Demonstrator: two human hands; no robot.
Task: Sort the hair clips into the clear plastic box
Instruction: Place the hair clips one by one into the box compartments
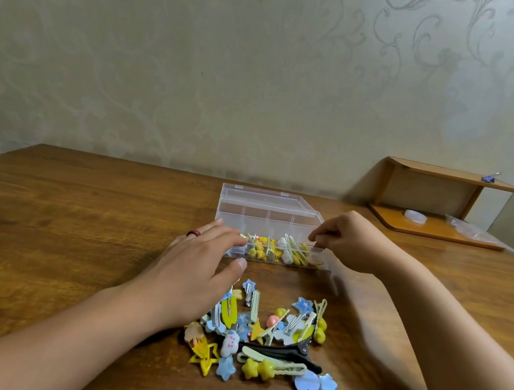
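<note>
The clear plastic box (266, 215) lies open on the table with its lid folded back. Its front compartments hold yellow and white hair clips (278, 250). In front of the box is a loose pile of hair clips (265, 333), blue, yellow, green and white, with a long black clip (292, 352) among them. My left hand (196, 268), wearing a red ring, reaches over the pile with spread fingers, the fingertips touching the box's left front corner. My right hand (353, 241) is curled, thumb and forefinger pinched at the box's right front rim.
The wooden table (70, 221) stands against a patterned wall. At the back right is a small wooden shelf (435, 196) with a blue binder clip (490, 178) on top, a white tape roll (415, 216) on its base and a plastic bag (472, 232) beside it.
</note>
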